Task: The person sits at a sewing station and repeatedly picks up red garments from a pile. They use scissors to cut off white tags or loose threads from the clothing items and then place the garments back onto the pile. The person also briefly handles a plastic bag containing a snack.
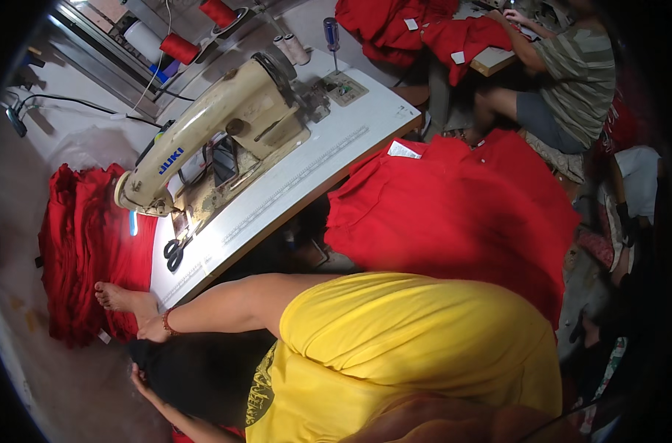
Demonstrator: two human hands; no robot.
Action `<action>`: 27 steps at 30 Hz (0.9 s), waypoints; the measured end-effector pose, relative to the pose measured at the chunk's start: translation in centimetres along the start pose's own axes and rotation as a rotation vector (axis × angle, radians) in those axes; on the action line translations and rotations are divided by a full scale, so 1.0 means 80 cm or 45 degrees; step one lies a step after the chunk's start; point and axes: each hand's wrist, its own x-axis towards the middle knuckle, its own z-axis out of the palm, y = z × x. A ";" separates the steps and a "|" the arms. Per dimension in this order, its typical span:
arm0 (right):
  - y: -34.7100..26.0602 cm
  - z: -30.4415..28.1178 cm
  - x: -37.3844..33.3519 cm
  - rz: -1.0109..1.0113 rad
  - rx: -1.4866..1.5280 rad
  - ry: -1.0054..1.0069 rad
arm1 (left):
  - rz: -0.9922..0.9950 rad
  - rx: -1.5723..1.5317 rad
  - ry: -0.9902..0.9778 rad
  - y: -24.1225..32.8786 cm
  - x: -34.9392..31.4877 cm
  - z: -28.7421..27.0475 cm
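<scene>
My right arm reaches left out of a yellow sleeve (pixel 417 317), with a reddish bracelet at the wrist. Over a stack of folded red garments (pixel 70 258), beside the near left corner of the sewing table, lies my right hand (pixel 125 301). Its fingers look stretched out, and I see nothing held in them. Lower down, my left hand (pixel 138 378) sits at the edge of dark black cloth (pixel 203 369), probably what covers my legs. The left fingers are mostly hidden and dim. Black-handled scissors (pixel 174 255) lie on the table near the right hand.
A cream industrial sewing machine (pixel 203 122) stands on the white table (pixel 314 170). Red thread cones (pixel 179 49) and a screwdriver (pixel 331 33) are behind it. A large red garment (pixel 454 207) hangs right of the table. Another person (pixel 576 81) sits working at upper right.
</scene>
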 end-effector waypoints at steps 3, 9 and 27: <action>0.118 0.030 0.034 0.192 -0.190 -0.026 | -0.027 0.083 0.136 -0.011 -0.047 -0.086; 0.143 0.114 0.047 0.386 -0.812 0.430 | 0.071 0.418 0.028 0.028 -0.062 -0.073; 0.116 0.141 -0.033 0.777 -0.690 0.875 | -0.065 0.152 0.131 0.085 -0.109 0.044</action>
